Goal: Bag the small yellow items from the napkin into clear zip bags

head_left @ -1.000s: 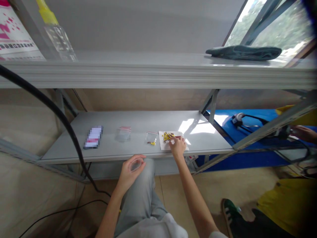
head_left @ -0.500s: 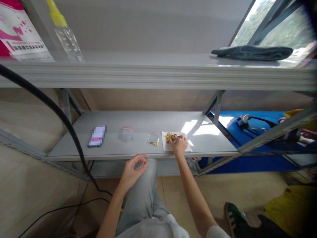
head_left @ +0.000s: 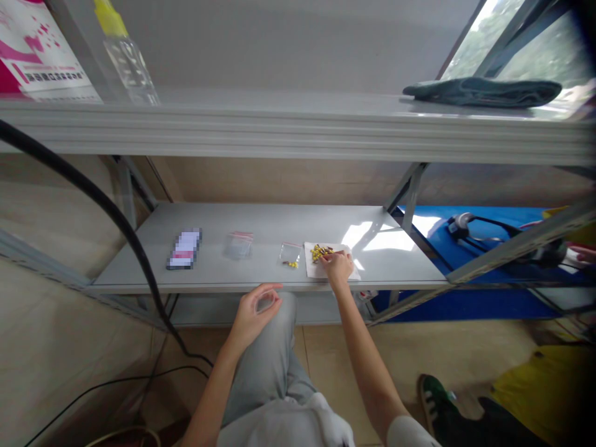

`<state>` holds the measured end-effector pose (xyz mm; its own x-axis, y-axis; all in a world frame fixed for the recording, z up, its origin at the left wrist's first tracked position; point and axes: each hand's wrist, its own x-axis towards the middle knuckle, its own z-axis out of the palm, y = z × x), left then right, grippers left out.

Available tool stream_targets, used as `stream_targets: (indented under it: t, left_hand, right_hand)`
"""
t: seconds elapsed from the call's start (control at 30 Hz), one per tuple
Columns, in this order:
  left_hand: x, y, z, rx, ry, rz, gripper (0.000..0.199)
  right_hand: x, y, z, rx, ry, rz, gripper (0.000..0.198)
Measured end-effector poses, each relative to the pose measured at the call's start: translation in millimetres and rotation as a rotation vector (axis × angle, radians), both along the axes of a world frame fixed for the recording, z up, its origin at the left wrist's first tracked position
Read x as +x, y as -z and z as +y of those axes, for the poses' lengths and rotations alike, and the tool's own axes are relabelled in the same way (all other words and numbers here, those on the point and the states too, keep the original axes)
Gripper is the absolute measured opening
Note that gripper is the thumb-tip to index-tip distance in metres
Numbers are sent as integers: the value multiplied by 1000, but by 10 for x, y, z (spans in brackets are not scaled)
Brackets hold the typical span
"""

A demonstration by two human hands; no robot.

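My right hand (head_left: 338, 267) is over a white sheet (head_left: 314, 272) on the lower grey shelf. Its fingers are pinched together at the edge of a pile of small yellow-and-dark pieces (head_left: 319, 252); what lies between the fingertips is hidden. Left of the sheet is a small clear zip bag (head_left: 290, 254) with several of the same pieces at its bottom. Farther left lie flat clear zip bags (head_left: 239, 246) with red-striped tops. Above my knee, in front of the shelf edge, my left hand (head_left: 254, 313) is curved, thumb and forefinger tips apart, with nothing visible in it.
A phone (head_left: 185, 249) lies on the shelf's left part. The upper shelf (head_left: 288, 133) carries a yellow-capped bottle (head_left: 128, 65), a pink-and-white package (head_left: 44, 59) and a folded cloth (head_left: 482, 92). A black cable (head_left: 107, 202) arches at left. Another person's shoe (head_left: 435, 400) is at lower right.
The view has shifted slightly, so the shelves sit a little higher. My right fingers still pinch at the pile, turned slightly. My left hand keeps its curved shape.
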<state>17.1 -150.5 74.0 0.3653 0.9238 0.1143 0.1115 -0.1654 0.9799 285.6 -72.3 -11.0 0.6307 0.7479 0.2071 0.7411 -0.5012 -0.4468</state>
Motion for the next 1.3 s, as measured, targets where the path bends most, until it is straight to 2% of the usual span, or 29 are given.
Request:
stream_targets:
  t: [0.13, 0.27, 0.37, 0.47, 0.57, 0.6, 0.67, 0.83, 0.93, 1.07, 1.2, 1.3]
  left_hand:
    - [37, 2, 3, -71, -31, -57, 42]
    - [62, 33, 24, -152, -41, -85, 36]
    - [84, 61, 38, -80, -56, -17, 33]
    - [134, 100, 54, 91, -72, 93, 27]
    - [199, 152, 77, 221, -85, 203, 24]
    - [217, 168, 85, 251, -94, 237, 24]
    - [241, 190, 100, 284, -96, 291, 24]
    - [242, 175, 108, 242, -97, 248, 23]
    - [231, 134, 100, 91, -96, 94, 21]
    - [212, 79, 105, -248, -100, -256, 34]
    - [191, 49, 117, -446, -184, -535, 41]
    - [173, 58, 108, -461, -214, -542, 39]
  right_hand:
    - [17, -54, -18, 24, 0, 45, 22]
    - [1, -205, -74, 78, -9, 97, 25]
    - [-116, -412, -174, 141, -69, 149, 28]
    - [-356, -676, -348, 211, -315, 298, 27]
    - [-644, -914, -567, 265, -760, 594, 24]
    - [-728, -969, -634, 256, -840, 635, 23]
    - [-855, -1032, -738, 212, -909, 643, 22]
    - [-917, -1021, -808, 177, -927, 594, 20]
    - [-831, -1015, -790, 263, -892, 607, 22]
    - [-616, -942, -731, 377, -681, 565, 28]
    - [-323, -678, -605, 221, -407, 360, 26]
    - [-134, -437, -492, 132, -257, 240, 20]
